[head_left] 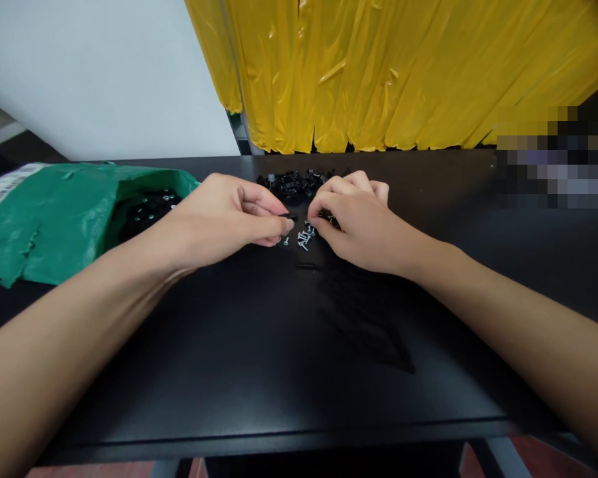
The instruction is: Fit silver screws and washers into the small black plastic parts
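Note:
Between thumb and fingers, my left hand (244, 216) pinches a small black part (290, 216); its exact kind is too small to make out. My right hand (356, 216) has its thumb and forefinger closed at a little heap of silver screws (303, 238), and whether a screw is between the fingertips I cannot make out. One loose screw (286, 241) lies just under the left fingertips. Behind both hands is a pile of small black parts (294, 182). Thin black strips (369, 312) lie on the table nearer to me, below the right hand.
A torn green plastic bag (54, 212) lies open at the left, with black pieces and shiny screw heads (152, 211) inside. Everything rests on a black table (229, 372). Yellow plastic sheeting (379, 73) and a white panel (129, 73) stand behind it. The far right is pixelated.

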The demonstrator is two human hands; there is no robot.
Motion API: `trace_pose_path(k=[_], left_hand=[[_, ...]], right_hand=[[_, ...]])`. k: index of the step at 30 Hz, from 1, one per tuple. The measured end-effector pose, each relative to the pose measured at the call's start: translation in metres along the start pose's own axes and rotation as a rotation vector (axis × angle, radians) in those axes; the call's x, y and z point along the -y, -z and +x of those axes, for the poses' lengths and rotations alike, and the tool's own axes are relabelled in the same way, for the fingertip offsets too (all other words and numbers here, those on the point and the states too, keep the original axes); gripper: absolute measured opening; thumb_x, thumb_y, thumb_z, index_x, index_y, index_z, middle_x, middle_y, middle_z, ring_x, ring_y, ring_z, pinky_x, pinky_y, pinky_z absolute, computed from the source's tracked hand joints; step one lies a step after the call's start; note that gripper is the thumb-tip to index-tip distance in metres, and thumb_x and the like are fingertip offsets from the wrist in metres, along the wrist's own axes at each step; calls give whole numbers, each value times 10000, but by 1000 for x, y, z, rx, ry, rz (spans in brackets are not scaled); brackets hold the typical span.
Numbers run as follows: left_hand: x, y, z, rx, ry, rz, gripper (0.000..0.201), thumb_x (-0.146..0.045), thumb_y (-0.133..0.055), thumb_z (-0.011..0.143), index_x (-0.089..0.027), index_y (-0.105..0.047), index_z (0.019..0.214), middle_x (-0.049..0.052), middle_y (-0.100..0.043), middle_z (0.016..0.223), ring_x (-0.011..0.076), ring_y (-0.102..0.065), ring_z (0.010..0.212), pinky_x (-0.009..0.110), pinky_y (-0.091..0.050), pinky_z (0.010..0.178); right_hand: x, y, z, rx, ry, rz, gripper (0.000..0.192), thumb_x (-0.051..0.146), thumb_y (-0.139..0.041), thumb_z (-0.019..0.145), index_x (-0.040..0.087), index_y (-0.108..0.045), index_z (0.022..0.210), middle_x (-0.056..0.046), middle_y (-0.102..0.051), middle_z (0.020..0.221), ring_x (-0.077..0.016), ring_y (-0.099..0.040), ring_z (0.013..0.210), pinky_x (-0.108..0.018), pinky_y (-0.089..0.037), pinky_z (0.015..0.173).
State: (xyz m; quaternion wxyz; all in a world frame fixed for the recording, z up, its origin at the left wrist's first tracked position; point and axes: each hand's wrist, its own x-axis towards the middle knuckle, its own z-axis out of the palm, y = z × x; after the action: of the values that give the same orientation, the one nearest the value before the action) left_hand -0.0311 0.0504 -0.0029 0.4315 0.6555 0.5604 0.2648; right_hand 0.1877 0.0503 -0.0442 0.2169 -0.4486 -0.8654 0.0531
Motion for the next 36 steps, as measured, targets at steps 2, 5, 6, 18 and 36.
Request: trace_pose_path(k=[2,5,6,18,36], left_hand=[[1,0,0,-7,-20,32,175,-289,-871,703,-186,-776,807,32,-781,729,138,-716,652,214,-577,630],[2,0,0,-18,-60,92,178,-322,-862,723,-196,-768,808,27,-766,714,141,-698,642,227,-544,604],[3,0,0,-19,-73,105,174,-325,-858,728,-200,-765,806,24,-761,709,140,-691,642,226,-530,595],[2,-5,-2,-62,-113,107,153,-334,-817,754,-213,-726,765,3,-706,663,121,-618,601,240,-454,573],[-1,-10,-4,-82,-152,85,127,-304,-803,753,-201,-733,778,4,-714,658,137,-626,610,276,-452,570]], right_hand=[[0,0,0,4,-2,15,144,233,-560,970,226,-701,938,-84,-673,1068,-329,-490,1090,-463,-273,845],[-1,-1,0,1,6,22,153,212,-553,967,225,-701,933,-86,-671,1071,-323,-488,1080,-456,-272,831],[-1,-1,0,3,11,18,161,200,-542,971,223,-697,935,-85,-668,1070,-321,-488,1073,-455,-272,828],[1,7,-4,-102,8,88,158,132,-490,991,215,-615,941,-66,-682,1042,-279,-543,1019,-448,-348,860],[7,23,-7,-108,-99,825,51,201,-787,864,189,-767,910,-33,-772,856,-187,-724,785,-324,-588,688]])
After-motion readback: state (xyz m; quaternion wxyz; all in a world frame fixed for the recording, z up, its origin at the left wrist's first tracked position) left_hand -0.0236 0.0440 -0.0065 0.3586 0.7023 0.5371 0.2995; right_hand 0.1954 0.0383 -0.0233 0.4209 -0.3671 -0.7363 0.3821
